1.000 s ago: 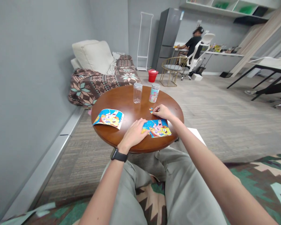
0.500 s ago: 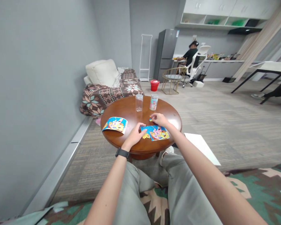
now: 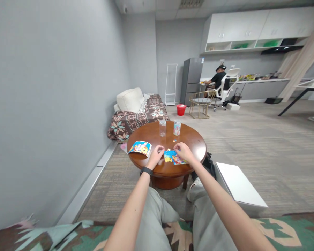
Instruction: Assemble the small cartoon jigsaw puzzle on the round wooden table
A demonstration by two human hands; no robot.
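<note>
A jigsaw puzzle [image 3: 176, 159] with a blue, yellow and pink cartoon picture lies flat on the round brown table [image 3: 143, 167]. My left hand [image 3: 156, 155] is beside its left edge, thumb and fingertips drawn together; anything between them is too small to make out. Over the puzzle's upper right part rests my right hand [image 3: 183, 152], its fingers curled and closed, covering part of the picture. One small yellowish puzzle piece [image 3: 169, 149] sits at the upper edge between the hands. Another loose piece [image 3: 174, 141] lies farther back. A curled picture sheet [image 3: 140, 148] stands at left.
At the table's back are a clear jar [image 3: 162, 129] and a printed can [image 3: 177, 128]. A white box [image 3: 239, 183] stands on the floor at right. Beyond are a covered couch [image 3: 136, 115], a red bucket [image 3: 181, 109] and a seated person [image 3: 219, 78] at a counter.
My left hand has come off the puzzle's left part, its fingers drawing together. My right hand has moved from the loose piece behind onto the puzzle. The view has tilted up.
</note>
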